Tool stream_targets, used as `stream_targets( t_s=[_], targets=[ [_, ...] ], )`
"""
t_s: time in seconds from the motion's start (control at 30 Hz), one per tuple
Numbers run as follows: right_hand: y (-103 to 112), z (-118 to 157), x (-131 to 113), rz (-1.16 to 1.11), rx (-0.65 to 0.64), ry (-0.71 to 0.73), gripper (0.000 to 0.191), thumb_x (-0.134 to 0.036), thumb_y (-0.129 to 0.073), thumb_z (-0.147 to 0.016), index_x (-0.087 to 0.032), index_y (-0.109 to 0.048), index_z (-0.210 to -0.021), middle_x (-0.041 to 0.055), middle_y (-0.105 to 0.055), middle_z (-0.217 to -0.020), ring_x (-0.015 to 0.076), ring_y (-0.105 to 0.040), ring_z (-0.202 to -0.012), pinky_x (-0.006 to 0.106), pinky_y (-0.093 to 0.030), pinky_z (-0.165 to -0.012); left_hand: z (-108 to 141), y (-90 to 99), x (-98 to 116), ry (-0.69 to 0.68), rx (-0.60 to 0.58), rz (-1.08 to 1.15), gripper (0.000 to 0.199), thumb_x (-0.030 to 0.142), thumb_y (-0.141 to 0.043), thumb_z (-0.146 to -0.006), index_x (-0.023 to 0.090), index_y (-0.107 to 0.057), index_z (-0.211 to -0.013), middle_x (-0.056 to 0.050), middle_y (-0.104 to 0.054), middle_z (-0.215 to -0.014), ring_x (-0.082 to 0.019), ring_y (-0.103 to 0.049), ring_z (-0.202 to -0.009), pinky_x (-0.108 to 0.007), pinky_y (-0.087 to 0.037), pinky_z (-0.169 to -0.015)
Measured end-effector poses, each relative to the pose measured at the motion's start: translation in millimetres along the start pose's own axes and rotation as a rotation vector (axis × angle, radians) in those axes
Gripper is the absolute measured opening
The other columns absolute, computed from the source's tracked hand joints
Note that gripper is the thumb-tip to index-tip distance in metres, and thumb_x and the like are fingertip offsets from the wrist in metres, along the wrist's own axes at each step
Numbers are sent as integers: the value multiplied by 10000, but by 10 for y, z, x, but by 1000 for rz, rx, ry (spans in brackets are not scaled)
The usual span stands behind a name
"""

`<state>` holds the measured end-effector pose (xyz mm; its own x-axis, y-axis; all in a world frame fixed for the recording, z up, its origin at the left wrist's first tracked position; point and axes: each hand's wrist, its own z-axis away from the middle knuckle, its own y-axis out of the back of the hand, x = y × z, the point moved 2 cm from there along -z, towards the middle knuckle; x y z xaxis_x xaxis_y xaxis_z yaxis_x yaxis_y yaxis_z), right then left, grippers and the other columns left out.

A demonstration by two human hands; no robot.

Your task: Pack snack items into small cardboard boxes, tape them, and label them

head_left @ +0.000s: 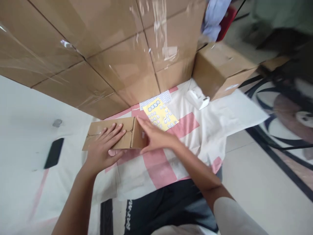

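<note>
A small closed cardboard box (126, 125) lies on a pink-and-white cloth (158, 166) in front of me. My left hand (107, 143) rests on its top with the fingers stretched out flat, the thumb off the near edge. At the right end of the box, my right hand (156, 133) spans the end face, fingertips at the far top edge and thumb low at the near side. Just beyond the right hand lies a yellow sheet (168, 119) with small pale labels on it, overlapping a blue-and-white patterned sheet (166, 97).
Stacked, taped cardboard boxes (117, 62) form a wall behind the cloth. To the right are a white device (198, 99) and a larger carton (220, 65). A dark phone (54, 153) lies at left. Patterned flooring (276, 120) shows at far right.
</note>
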<state>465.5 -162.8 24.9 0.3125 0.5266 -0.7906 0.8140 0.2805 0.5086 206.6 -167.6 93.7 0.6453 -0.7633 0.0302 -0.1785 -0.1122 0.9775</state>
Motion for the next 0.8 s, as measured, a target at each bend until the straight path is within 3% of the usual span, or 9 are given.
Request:
stream_targets(
  t_s=[0.07, 0.13, 0.23, 0.37, 0.47, 0.53, 0.63, 0.7, 0.8],
  targets=[
    [-173, 10, -108, -3, 85, -67, 1489, -447, -937, -656, -283, 145, -1665, 198, -245, -1656, 357, -287, -1542, 516, -376, -1210, 18, -12, -1, -33, 35, 32, 762, 406, -648, -935, 344, -315, -1619, -96, -439, -1643, -346, -411, -1518, -592, -319, -1262],
    [-278, 128, -214, 25, 152, -100, 1398, -406, -919, -678, -322, 57, -1676, 175, -307, -1610, 343, -345, -1512, 503, -401, -1191, 38, -18, 74, -88, 67, 61, 742, 390, -644, -938, 354, -333, -1610, -86, -459, -1631, -346, -389, -1529, -605, -270, -1282],
    [-162, 655, -382, 109, 256, -130, 1248, -417, -898, -680, -327, -137, -1666, 170, -328, -1595, 359, -339, -1519, 523, -386, -1202, 158, -27, 311, -144, 231, 98, 789, 305, -702, -901, 385, -344, -1599, -70, -384, -1676, -365, -257, -1581, -671, -177, -1293],
    [431, 2030, -570, 240, 672, -468, 1243, -534, -814, -735, -274, -28, -1660, 214, -230, -1659, 378, -347, -1523, 524, -491, -1107, 603, -238, 582, -66, 469, 226, 879, 151, -717, -864, 402, -312, -1604, -62, -279, -1723, -358, -200, -1600, -695, -204, -1282],
    [958, 3041, -628, 434, 1006, -684, 1310, -588, -811, -672, -269, 11, -1641, 223, -257, -1641, 389, -428, -1463, 510, -559, -1005, 1005, -604, 647, 25, 413, 288, 810, 149, -675, -897, 386, -338, -1594, -80, -356, -1691, -358, -266, -1585, -697, -238, -1272],
    [1295, 3382, -532, 519, 1098, -783, 1313, -623, -787, -659, -260, 29, -1622, 232, -284, -1608, 375, -463, -1429, 498, -573, -972, 1204, -857, 656, 98, 381, 337, 754, 178, -649, -918, 373, -358, -1585, -93, -400, -1665, -357, -291, -1578, -692, -267, -1265],
    [1742, 3250, -195, 573, 1065, -790, 1217, -621, -698, -732, -195, 53, -1589, 265, -257, -1597, 323, -480, -1410, 436, -546, -1004, 1328, -1126, 657, 179, 345, 383, 690, 253, -631, -938, 361, -381, -1572, -99, -482, -1609, -352, -356, -1551, -668, -317, -1253],
    [1972, 2857, 58, 665, 994, -768, 1190, -567, -709, -750, -123, 22, -1576, 295, -248, -1590, 314, -434, -1445, 405, -478, -1085, 1314, -1216, 647, 182, 301, 365, 664, 315, -636, -939, 347, -404, -1560, -97, -536, -1568, -349, -410, -1523, -644, -353, -1241],
    [2201, 2127, 339, 834, 895, -883, 1176, -515, -742, -775, -46, -23, -1580, 323, -316, -1547, 335, -362, -1487, 386, -384, -1156, 1240, -1268, 615, 156, 238, 323, 609, 372, -638, -934, 330, -469, -1518, -84, -566, -1548, -343, -474, -1481, -606, -420, -1207]
  ],
)
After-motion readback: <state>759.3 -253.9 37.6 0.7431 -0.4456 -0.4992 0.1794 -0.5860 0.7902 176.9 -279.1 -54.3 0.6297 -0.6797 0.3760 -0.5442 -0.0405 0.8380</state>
